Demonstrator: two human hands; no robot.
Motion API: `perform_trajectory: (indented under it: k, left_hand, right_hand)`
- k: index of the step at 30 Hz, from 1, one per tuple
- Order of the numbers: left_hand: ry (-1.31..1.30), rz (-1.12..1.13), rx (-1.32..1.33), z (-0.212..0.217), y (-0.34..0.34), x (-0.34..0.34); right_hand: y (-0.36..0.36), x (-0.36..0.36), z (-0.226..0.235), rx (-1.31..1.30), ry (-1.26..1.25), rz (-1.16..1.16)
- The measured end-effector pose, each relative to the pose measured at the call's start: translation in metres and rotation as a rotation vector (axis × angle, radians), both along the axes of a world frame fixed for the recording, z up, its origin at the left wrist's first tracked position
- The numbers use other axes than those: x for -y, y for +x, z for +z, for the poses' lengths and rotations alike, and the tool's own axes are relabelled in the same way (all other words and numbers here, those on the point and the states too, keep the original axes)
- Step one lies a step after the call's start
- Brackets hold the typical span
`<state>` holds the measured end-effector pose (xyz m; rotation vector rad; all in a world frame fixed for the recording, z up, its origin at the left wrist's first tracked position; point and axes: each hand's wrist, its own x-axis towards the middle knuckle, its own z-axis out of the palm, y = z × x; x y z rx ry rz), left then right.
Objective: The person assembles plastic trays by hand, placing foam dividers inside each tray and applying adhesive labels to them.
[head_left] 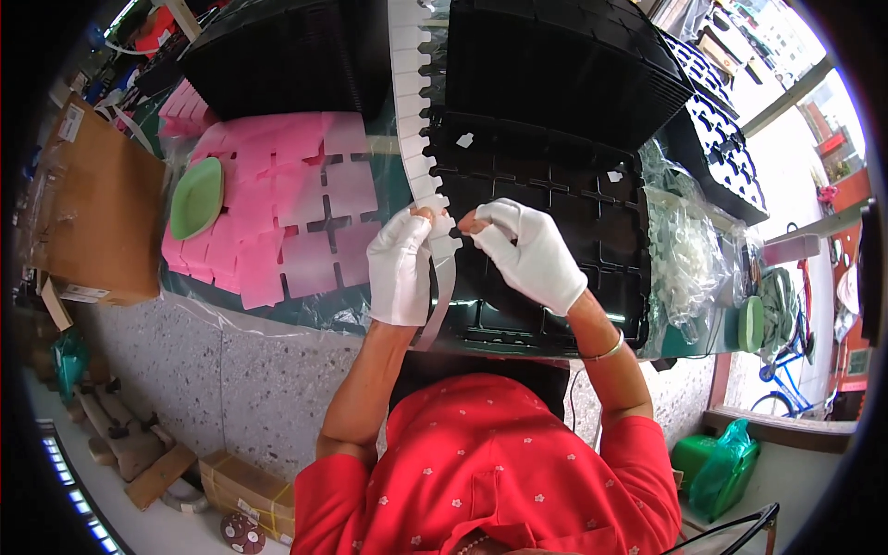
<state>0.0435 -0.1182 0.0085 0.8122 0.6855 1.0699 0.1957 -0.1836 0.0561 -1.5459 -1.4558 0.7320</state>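
Head view, from above: what are the two hands doing?

Both wear white gloves with bare fingertips. The left hand (400,268) grips a white notched strip (413,120) between thumb and fingers. The right hand (532,252) is just to its right, thumb and forefinger drawn together near the strip's toothed edge; I cannot tell whether they pinch anything.

Where exactly is the strip?

It runs from the top edge of the view, just right of centre, down to the left hand. Below that hand, a narrow pale band (443,291) curves toward the person's body.

And around it?

To the right lies a black compartmented tray (601,245), with two small white pieces (465,141) on it, well apart. Behind the tray rises a stack of black trays (555,74).

What is on the left?

Pink translucent die-cut sheets (310,264) spread over the green tabletop (388,180), a light green oval dish (197,197) resting on them. Beyond their left side stands a brown cardboard box (102,208). At the far right of the tray is crumpled clear plastic (686,264).
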Motion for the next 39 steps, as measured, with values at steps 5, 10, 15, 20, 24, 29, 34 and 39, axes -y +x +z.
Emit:
perform_trajectory:
  k: [5, 10, 15, 20, 24, 29, 34, 39]
  left_hand:
    - [0.033, 0.078, 0.027, -0.006, 0.000, -0.005]
    - [0.037, 0.081, -0.136, 0.008, 0.005, -0.019]
    - [0.215, 0.107, -0.171, 0.014, -0.016, -0.039]
    - [0.146, -0.038, -0.151, 0.007, -0.023, -0.047]
    - [0.096, -0.153, -0.204, 0.011, -0.043, -0.057]
    - [0.114, -0.263, -0.264, 0.020, -0.028, -0.059]
    - [0.101, -0.447, -0.207, 0.030, -0.033, -0.064]
    - [0.083, -0.644, -0.174, 0.028, -0.011, -0.065]
  right_hand:
    - [-0.017, 0.024, -0.016, -0.118, -0.064, 0.041]
    - [-0.030, 0.022, -0.040, -0.611, -0.109, 0.243]
    - [0.037, -0.061, -0.028, 0.362, 0.075, -0.290]
    - [0.069, -0.135, -0.052, 0.812, -0.021, -0.310]
    - [0.063, -0.152, -0.054, 0.955, -0.083, -0.201]
    - [0.062, -0.155, -0.063, 1.006, -0.115, -0.181]
    - [0.095, -0.082, -0.015, 0.599, 0.078, -0.396]
    - [0.179, 0.063, -0.008, 1.185, -0.072, -0.763]
